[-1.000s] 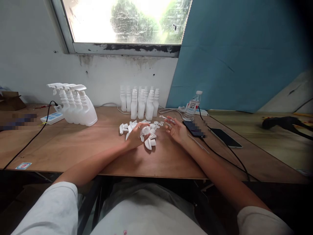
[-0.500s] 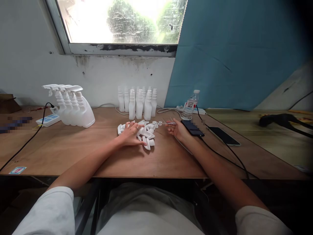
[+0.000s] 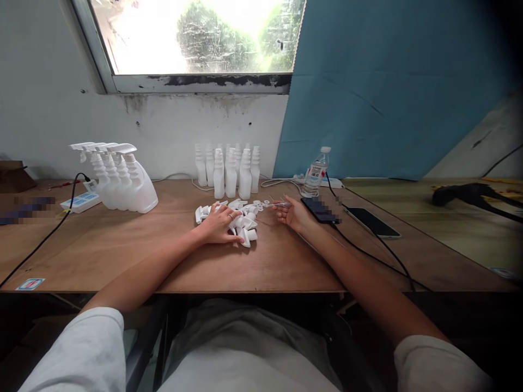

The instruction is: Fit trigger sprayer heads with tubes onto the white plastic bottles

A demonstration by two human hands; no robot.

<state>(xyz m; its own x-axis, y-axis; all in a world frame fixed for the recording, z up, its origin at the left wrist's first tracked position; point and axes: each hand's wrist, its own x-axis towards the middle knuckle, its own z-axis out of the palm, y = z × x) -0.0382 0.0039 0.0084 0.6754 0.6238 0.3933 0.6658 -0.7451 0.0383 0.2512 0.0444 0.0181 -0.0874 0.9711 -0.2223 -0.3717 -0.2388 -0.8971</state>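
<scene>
My left hand (image 3: 222,224) rests with spread fingers over a pile of white spray trigger heads (image 3: 247,222). Its thumb touches a trigger head (image 3: 246,237) at the near side of the pile, and part of the heap is hidden under the palm. My right hand (image 3: 291,213), palm turned partly up, pinches a slim shiny tool (image 3: 281,204) whose exact kind is too small to tell. The tool points left toward small white rings (image 3: 260,204) at the pile's right edge. Behind the pile stand several white spray bottles (image 3: 231,174) without trigger heads.
Several spray bottles with trigger heads (image 3: 122,182) stand at the left beside a power strip (image 3: 80,201). Right of my right hand are a clear water bottle (image 3: 315,177), a dark phone (image 3: 319,210) and another phone (image 3: 372,222). Black cables (image 3: 368,260) cross the table there.
The whole view has shifted slightly. Both hands keep nearly the same places, the left on the pile and the right pinching the slim tool.
</scene>
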